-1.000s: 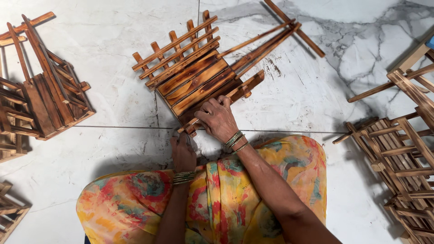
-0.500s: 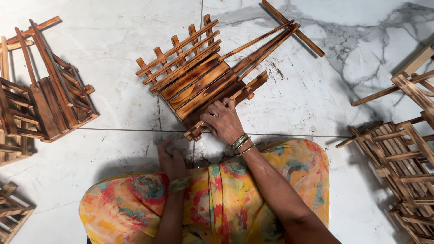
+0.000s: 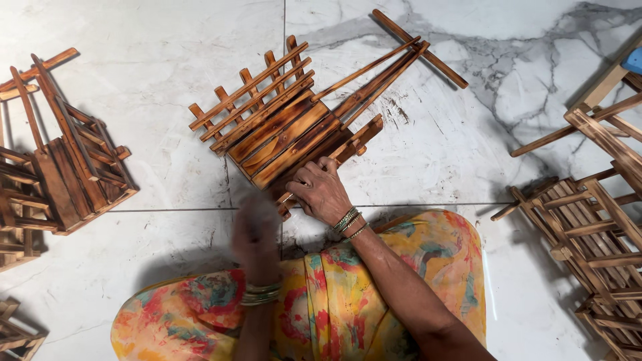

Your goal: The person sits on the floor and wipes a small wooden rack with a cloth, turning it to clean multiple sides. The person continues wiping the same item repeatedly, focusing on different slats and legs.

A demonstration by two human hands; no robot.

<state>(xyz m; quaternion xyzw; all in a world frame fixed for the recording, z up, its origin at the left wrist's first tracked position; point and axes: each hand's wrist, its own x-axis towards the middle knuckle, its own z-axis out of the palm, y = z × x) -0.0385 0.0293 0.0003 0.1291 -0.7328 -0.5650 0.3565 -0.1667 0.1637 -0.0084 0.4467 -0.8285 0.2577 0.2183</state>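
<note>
the rack is lying on the floor just beyond the knees. the right hand is still clamping the rack's near edge. the left hand, now blurred and pulled back from the rack, is moving fast; its grip cannot be told.

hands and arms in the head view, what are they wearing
Both forearms are bare, with no sleeves showing. The right hand has a stack of thin bangles, green and gold-toned, at the wrist. The left hand is motion-blurred, but a similar stack of greenish and gold bangles shows at its wrist. Any rings are too small to tell. Under the arms lies a draped cloth in yellow, orange, pink and teal.
</note>
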